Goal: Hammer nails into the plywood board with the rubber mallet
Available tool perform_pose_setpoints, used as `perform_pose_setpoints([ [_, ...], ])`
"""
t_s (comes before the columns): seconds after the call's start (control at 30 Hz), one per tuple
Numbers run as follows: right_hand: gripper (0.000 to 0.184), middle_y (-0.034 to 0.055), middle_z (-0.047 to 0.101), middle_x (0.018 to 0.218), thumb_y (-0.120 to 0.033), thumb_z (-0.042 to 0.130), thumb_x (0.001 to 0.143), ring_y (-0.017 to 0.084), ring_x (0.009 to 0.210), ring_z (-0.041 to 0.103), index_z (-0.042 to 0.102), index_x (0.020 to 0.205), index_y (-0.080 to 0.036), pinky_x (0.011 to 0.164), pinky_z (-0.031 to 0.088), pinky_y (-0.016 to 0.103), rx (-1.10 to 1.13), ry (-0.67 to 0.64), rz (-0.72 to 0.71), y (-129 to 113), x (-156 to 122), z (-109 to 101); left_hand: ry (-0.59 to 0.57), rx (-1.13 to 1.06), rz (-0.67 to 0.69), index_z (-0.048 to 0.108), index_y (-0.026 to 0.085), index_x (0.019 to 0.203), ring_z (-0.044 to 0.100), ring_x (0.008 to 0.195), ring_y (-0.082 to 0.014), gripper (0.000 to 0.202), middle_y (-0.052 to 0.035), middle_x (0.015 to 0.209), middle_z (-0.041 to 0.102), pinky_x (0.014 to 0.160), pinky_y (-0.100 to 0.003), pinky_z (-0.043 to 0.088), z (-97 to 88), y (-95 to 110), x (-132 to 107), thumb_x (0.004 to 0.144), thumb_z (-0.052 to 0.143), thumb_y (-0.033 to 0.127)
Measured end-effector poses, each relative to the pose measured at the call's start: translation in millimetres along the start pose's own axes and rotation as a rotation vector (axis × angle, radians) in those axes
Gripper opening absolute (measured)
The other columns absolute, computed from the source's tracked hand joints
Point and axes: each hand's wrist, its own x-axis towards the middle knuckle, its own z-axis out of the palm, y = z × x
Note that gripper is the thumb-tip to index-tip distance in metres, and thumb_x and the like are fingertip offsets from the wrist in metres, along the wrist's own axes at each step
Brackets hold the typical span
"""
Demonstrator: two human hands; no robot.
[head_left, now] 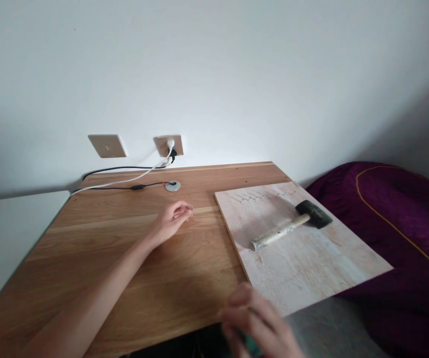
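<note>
My left hand [171,219] is stretched out over the wooden table [98,258], resting near its middle with the fingers loosely curled and nothing in them. My right hand [257,325] is low at the table's front edge, blurred by motion, close to the near corner of a pale board [311,263]; its fingers curl around something small and greenish that I cannot make out. On the board lies a mallet [292,224] with a black head and a light wooden handle, about a hand's length right of my left hand.
The board overhangs the table's right edge. A purple cushion or bedding [397,223] lies to the right. Two wall plates [107,145] sit on the white wall; a white and a black cable [125,181] run across the table's back to a round grommet [172,186].
</note>
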Motion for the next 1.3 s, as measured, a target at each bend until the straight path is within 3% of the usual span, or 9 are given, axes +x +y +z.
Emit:
perform_pose_setpoints([
  [0.13, 0.018, 0.0123, 0.073, 0.103, -0.041, 0.061, 0.101, 0.030, 0.083, 0.073, 0.071, 0.105, -0.026, 0.081, 0.062, 0.049, -0.454, 0.441, 0.484, 77, -13, -101, 0.044, 0.123, 0.096, 0.068, 0.021, 0.115, 0.076, 0.118, -0.0276, 0.023, -0.0126, 0.125, 0.079, 0.094, -0.042, 0.063, 26.3, 7, 40, 0.096, 0.066, 0.034],
  [0.23, 0.051, 0.0248, 0.070, 0.124, -0.060, 0.052, 0.092, 0.049, 0.118, 0.067, 0.076, 0.112, -0.019, 0.100, 0.053, 0.070, -0.755, 0.448, 0.852, 142, -40, -156, 0.078, 0.200, 0.168, 0.067, 0.021, 0.119, 0.066, 0.137, -0.0317, 0.025, -0.0157, 0.142, 0.070, 0.104, -0.048, 0.060, 54.0, 15, 68, 0.094, 0.068, 0.026],
  [0.37, 0.069, 0.0258, 0.064, 0.148, -0.066, 0.044, 0.094, 0.053, 0.138, 0.056, 0.073, 0.134, -0.018, 0.106, 0.048, 0.073, -0.779, 0.298, 1.130, 188, -82, -186, 0.083, 0.228, 0.202, 0.067, 0.018, 0.118, 0.071, 0.126, -0.0308, 0.029, -0.0198, 0.150, 0.060, 0.114, -0.052, 0.054, 82.5, 18, 93, 0.090, 0.074, 0.020],
  [0.47, 0.075, 0.0279, 0.068, 0.143, -0.068, 0.040, 0.096, 0.054, 0.133, 0.060, 0.071, 0.139, -0.015, 0.104, 0.050, 0.072, -0.766, 0.267, 1.163, 194, -96, -186, 0.079, 0.259, 0.199, 0.067, 0.018, 0.117, 0.075, 0.114, -0.0275, 0.027, -0.0181, 0.143, 0.062, 0.106, -0.048, 0.059, 91.3, 16, 101, 0.091, 0.073, 0.021],
  [0.63, 0.077, 0.0284, 0.070, 0.142, -0.065, 0.036, 0.099, 0.053, 0.135, 0.060, 0.064, 0.147, -0.012, 0.107, 0.047, 0.072, -0.781, 0.325, 1.201, 199, -87, -188, 0.079, 0.345, 0.196, 0.068, 0.018, 0.108, 0.073, 0.110, -0.0265, 0.016, -0.0124, 0.120, 0.067, 0.105, -0.047, 0.058, 91.4, 15, 107, 0.093, 0.071, 0.021],
  [0.83, 0.054, 0.0190, 0.085, 0.105, -0.062, 0.049, 0.086, 0.044, 0.108, 0.078, 0.077, 0.106, -0.020, 0.095, 0.059, 0.056, -0.685, 0.304, 1.208, 205, -81, -203, 0.047, 0.446, 0.267, 0.070, 0.019, 0.101, 0.060, 0.135, -0.0315, 0.010, -0.0130, 0.122, 0.064, 0.118, -0.048, 0.050, 78.5, 21, 90, 0.091, 0.071, 0.019],
  [0.97, 0.049, 0.0124, 0.087, 0.096, -0.064, 0.053, 0.080, 0.038, 0.099, 0.082, 0.077, 0.097, -0.026, 0.087, 0.062, 0.047, -0.608, 0.253, 1.145, 185, -85, -192, 0.054, 0.604, 0.269, 0.072, 0.018, 0.107, 0.063, 0.129, -0.0337, 0.017, -0.0150, 0.126, 0.062, 0.115, -0.052, 0.050, 43.1, 17, 62, 0.096, 0.068, 0.030],
  [1.03, 0.051, 0.0096, 0.088, 0.096, -0.067, 0.055, 0.077, 0.037, 0.099, 0.083, 0.078, 0.100, -0.027, 0.085, 0.063, 0.044, -0.562, 0.220, 1.115, 168, -84, -179, 0.091, 0.769, 0.235, 0.072, 0.018, 0.109, 0.069, 0.113, -0.0312, 0.025, -0.0146, 0.124, 0.064, 0.107, -0.050, 0.054, 18.2, 15, 44, 0.103, 0.060, 0.038],
  [1.3, 0.035, 0.0042, 0.088, 0.085, -0.057, 0.061, 0.092, 0.027, 0.078, 0.085, 0.079, 0.104, -0.029, 0.068, 0.066, 0.030, -0.295, 0.091, 0.804, 93, -73, -113, 0.246, 1.161, 0.079, 0.072, 0.018, 0.111, 0.073, 0.104, -0.0316, 0.046, -0.0133, 0.118, 0.069, 0.097, -0.047, 0.055, -73.8, 13, -33, 0.110, 0.039, 0.051],
])
